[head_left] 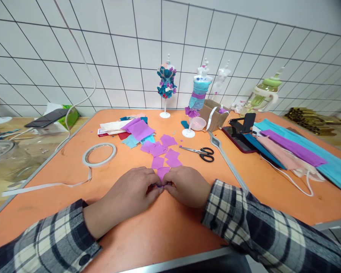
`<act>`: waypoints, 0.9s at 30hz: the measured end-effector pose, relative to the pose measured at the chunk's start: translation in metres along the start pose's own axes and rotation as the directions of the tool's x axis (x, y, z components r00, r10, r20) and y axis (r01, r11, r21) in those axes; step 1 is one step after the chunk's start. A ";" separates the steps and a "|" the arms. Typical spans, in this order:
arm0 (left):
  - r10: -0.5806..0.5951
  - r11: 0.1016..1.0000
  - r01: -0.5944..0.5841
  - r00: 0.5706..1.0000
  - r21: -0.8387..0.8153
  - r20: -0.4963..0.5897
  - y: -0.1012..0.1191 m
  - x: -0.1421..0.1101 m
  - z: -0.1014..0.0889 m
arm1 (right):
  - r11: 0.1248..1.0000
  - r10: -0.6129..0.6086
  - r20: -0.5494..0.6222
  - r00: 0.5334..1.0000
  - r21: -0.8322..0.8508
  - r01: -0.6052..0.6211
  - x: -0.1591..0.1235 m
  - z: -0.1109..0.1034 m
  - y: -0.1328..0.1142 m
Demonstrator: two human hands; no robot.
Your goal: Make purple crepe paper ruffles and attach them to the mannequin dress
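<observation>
Orange desk [153,231] spreads open this side of my left hand [135,189] and right hand [187,185], down to its grey near edge [170,262]; pinched closed, both grip a purple square [162,173] between and just beyond them.

Purple material [162,186]: small portion, pinched between fingertips of left hand [133,189] and right hand [187,185]; mostly hidden by fingers.

Purple piece [163,172]: thin, flat, straight far edge; positioned directly beyond fingertips, near part covered. Connection to pinched portion cannot be determined.

Loose purple pieces [158,149]: thin, matte, roughly square, cut edges uneven. Lying flat on orange tabletop [147,235] beyond hands, in irregular cluster; some overlapping, corners set at differing angles.
</observation>
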State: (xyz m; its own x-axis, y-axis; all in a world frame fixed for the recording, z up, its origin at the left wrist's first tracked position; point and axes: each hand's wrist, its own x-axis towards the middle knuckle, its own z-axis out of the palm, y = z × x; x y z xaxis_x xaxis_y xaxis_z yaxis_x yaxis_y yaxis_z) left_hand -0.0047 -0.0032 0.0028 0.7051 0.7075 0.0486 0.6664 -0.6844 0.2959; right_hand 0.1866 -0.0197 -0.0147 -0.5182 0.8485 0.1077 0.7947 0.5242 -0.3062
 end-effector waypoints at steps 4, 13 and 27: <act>-0.004 0.997 0.005 1.000 0.076 -0.016 0.003 0.001 0.001 | 0.995 -0.040 0.032 0.999 -0.090 0.043 -0.002 -0.003 -0.002; 0.033 0.997 -0.031 0.999 0.067 -0.029 -0.001 0.000 0.003 | 0.989 -0.079 0.094 0.992 -0.114 0.090 -0.002 -0.005 0.001; -0.015 0.988 0.015 1.000 0.157 -0.001 0.005 -0.001 0.002 | 0.997 -0.032 0.006 0.999 -0.067 0.032 0.000 0.001 0.003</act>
State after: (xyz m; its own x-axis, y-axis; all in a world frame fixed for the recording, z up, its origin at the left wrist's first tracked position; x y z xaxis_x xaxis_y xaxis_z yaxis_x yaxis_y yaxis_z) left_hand -0.0016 -0.0071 0.0022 0.6950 0.7176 0.0448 0.7064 -0.6931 0.1435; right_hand 0.1890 -0.0186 -0.0171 -0.5452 0.8307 0.1123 0.7968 0.5552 -0.2386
